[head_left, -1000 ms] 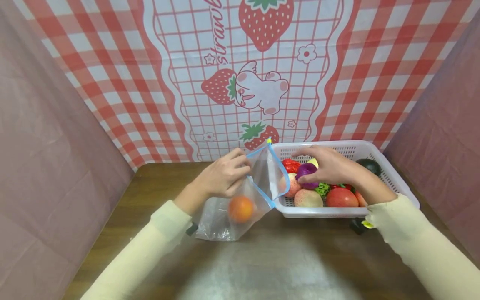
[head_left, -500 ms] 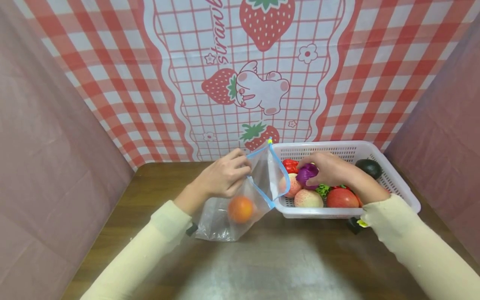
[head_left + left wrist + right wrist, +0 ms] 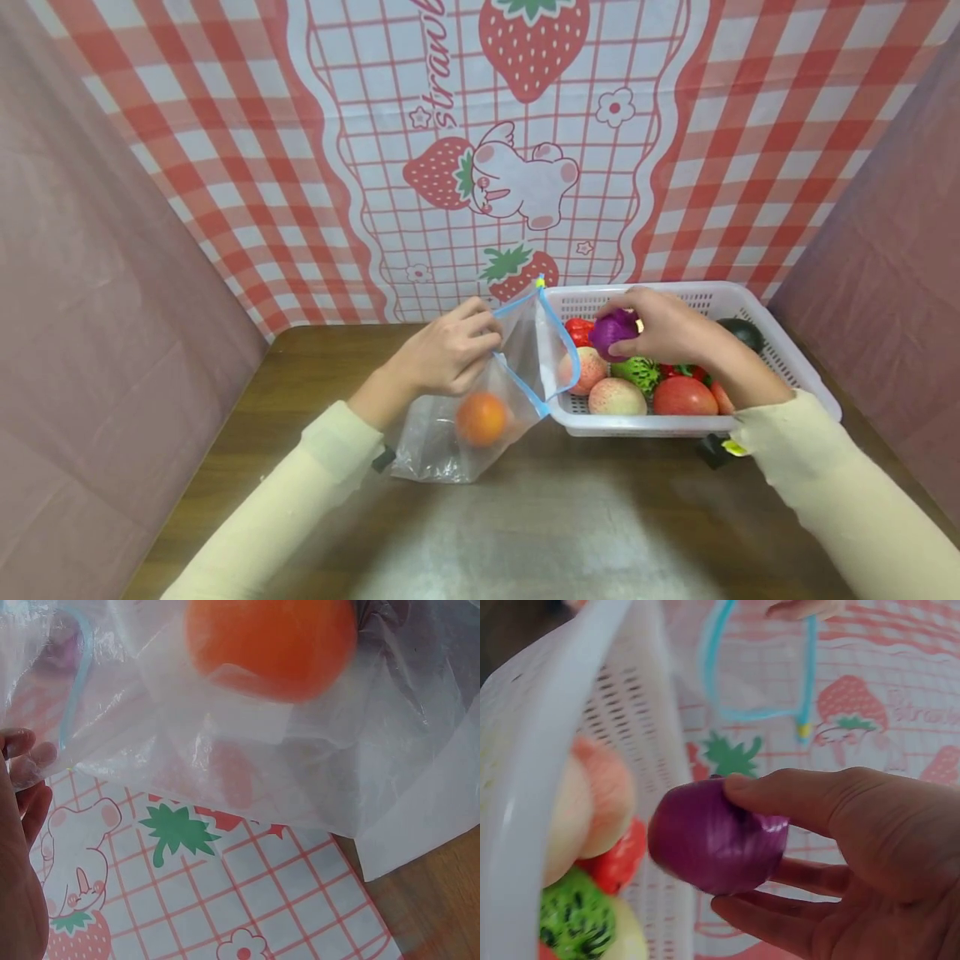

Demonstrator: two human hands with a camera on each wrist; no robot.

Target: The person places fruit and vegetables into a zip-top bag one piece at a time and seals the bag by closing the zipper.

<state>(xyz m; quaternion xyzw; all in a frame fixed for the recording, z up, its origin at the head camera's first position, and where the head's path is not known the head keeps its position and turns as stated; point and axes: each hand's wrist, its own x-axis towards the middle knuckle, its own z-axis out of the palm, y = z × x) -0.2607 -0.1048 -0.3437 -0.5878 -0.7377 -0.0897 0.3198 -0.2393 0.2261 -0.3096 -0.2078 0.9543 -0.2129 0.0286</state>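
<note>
- Your worktop (image 3: 487,542) meets the checked strawberry cloth (image 3: 525,167) along its far edge; pink drapes (image 3: 112,317) flank it, and a broad stretch of wood runs from the basket's near wall toward you.
- To your left, more wood lies between the bag and the worktop's left edge, up to the far-left corner.
- The white basket (image 3: 600,427) stands toward the far right of the worktop, long side facing you, its right end near the right-hand drape.
- The clear bag (image 3: 520,404) is just left of the basket; its blue-edged mouth is parted toward it and overlaps the basket's left rim in the head view. You can't tell if they touch.
- An orange (image 3: 482,418) sits inside the bag, low down.
- Your left hand (image 3: 453,346) comes in from the near left, back upward, fingers curled on the bag's rim, gripping it.
- Your right hand (image 3: 667,329) reaches in over the basket's near rim, holding the purple onion (image 3: 615,335) between thumb and fingers.
- That onion is over the basket's left part, close by a peach (image 3: 587,371) and a green bumpy fruit (image 3: 637,374).
</note>
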